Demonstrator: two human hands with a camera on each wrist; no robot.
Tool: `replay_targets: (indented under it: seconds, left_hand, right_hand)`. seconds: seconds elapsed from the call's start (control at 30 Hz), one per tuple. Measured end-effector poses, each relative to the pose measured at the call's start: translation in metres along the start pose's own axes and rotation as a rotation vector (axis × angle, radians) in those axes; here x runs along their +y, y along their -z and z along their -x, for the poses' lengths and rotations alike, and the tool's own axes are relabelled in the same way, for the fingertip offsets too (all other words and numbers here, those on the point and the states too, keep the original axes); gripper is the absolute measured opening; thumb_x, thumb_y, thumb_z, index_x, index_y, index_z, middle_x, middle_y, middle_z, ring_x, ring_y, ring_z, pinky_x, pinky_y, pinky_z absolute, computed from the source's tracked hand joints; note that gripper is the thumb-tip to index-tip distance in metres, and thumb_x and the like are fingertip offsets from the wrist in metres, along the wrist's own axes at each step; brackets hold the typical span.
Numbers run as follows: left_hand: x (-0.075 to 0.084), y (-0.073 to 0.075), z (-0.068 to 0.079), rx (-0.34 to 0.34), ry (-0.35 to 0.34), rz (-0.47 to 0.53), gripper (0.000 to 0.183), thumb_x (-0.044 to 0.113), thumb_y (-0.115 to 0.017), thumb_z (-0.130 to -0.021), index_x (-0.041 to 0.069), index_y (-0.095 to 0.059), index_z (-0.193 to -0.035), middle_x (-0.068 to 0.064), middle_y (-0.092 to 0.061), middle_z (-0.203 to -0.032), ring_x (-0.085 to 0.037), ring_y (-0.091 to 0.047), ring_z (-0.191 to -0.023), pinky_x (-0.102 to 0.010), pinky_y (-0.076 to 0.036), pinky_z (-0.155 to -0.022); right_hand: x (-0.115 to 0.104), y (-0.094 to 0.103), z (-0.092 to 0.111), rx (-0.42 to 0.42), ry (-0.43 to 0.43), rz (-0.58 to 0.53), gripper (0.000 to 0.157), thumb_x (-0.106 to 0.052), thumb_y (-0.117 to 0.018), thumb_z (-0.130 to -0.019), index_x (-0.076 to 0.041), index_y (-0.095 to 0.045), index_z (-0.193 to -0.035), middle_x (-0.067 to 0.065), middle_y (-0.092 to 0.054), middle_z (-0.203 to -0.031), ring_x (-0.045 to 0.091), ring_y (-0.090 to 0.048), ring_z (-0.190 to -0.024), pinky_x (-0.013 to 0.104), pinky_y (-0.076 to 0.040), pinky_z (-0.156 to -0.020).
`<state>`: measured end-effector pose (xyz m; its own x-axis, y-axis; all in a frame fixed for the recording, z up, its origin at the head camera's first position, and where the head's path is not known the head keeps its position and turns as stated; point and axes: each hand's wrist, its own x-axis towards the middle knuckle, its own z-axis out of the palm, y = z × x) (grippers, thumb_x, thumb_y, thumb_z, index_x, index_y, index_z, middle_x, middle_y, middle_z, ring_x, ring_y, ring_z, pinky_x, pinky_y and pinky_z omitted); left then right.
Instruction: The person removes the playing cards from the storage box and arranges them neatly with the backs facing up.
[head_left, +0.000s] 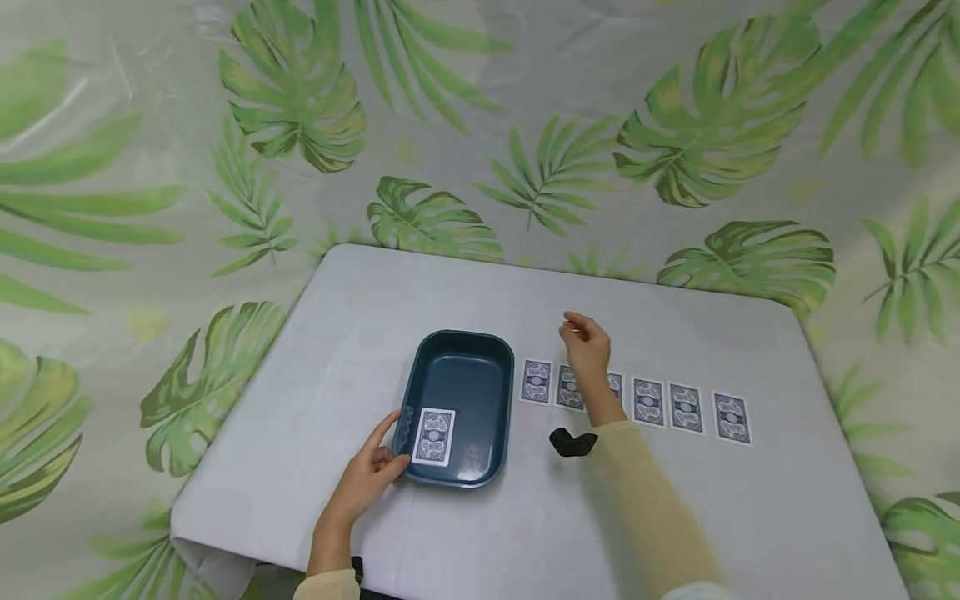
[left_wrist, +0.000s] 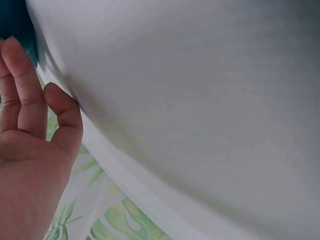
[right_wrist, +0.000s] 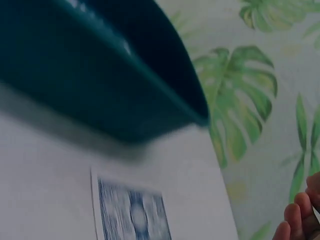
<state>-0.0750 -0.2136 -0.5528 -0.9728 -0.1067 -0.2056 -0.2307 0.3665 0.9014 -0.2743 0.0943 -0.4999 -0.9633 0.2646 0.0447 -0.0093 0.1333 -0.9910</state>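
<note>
At the left side of a dark teal tray point(head_left: 480, 479), my left hand point(head_left: 365, 482) touches the rim with its index finger and thumb spread apart. One playing card point(head_left: 433, 437), patterned back up, lies in the tray's near left part. My right hand point(head_left: 588, 346) is over the row of cards to the right of the tray, its fingers loosely curled with nothing visible in them. Beneath that wrist, a card point(head_left: 615, 385) is partly covered. In the right wrist view, fingertips point(right_wrist: 295, 216) show at the lower right edge, beyond the tray wall and a card point(right_wrist: 131, 212).
Several patterned-back cards form a row, from one beside the tray point(head_left: 536, 382) to one at the far right point(head_left: 732, 418). All rest on a white-covered table point(head_left: 360, 333). Behind it hangs a leaf-print sheet point(head_left: 555, 183).
</note>
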Motion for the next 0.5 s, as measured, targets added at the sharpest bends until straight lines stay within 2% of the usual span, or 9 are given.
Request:
replay_targets:
  seconds: [0.2, 0.37, 0.5]
  left_hand:
    - [-0.001, -0.001, -0.001, 0.002, 0.002, 0.002, 0.071, 0.014, -0.068, -0.089, 0.036, -0.037, -0.149, -0.004, -0.054, -0.064, -0.015, -0.046, -0.055, -0.027, -0.040, -0.056]
    - [-0.002, 0.000, -0.001, 0.003, 0.003, -0.007, 0.071, 0.014, -0.068, -0.089, 0.037, -0.037, -0.149, -0.003, -0.054, -0.063, -0.015, -0.046, -0.055, -0.027, -0.040, -0.056]
    - [-0.002, 0.000, -0.002, 0.002, -0.013, 0.000, 0.071, 0.015, -0.068, -0.089, 0.036, -0.038, -0.149, -0.003, -0.055, -0.063, -0.015, -0.047, -0.054, -0.027, -0.040, -0.056]
  right_hand:
    - [-0.011, -0.044, 0.030, -0.084, 0.032, -0.079, 0.024, 0.002, -0.063, -0.089, 0.007, -0.068, -0.112, 0.014, -0.065, -0.096, 0.006, -0.053, -0.077, 0.017, -0.040, -0.066]
    - [-0.011, -0.075, 0.056, -0.177, 0.106, -0.075, 0.023, 0.002, -0.064, -0.088, 0.008, -0.068, -0.110, 0.017, -0.066, -0.095, 0.011, -0.055, -0.078, 0.020, -0.042, -0.067]
    - [-0.004, -0.091, 0.073, -0.241, 0.193, -0.101, 0.021, 0.000, -0.064, -0.087, 0.007, -0.069, -0.106, 0.011, -0.066, -0.090, 0.017, -0.057, -0.078, 0.023, -0.044, -0.068]
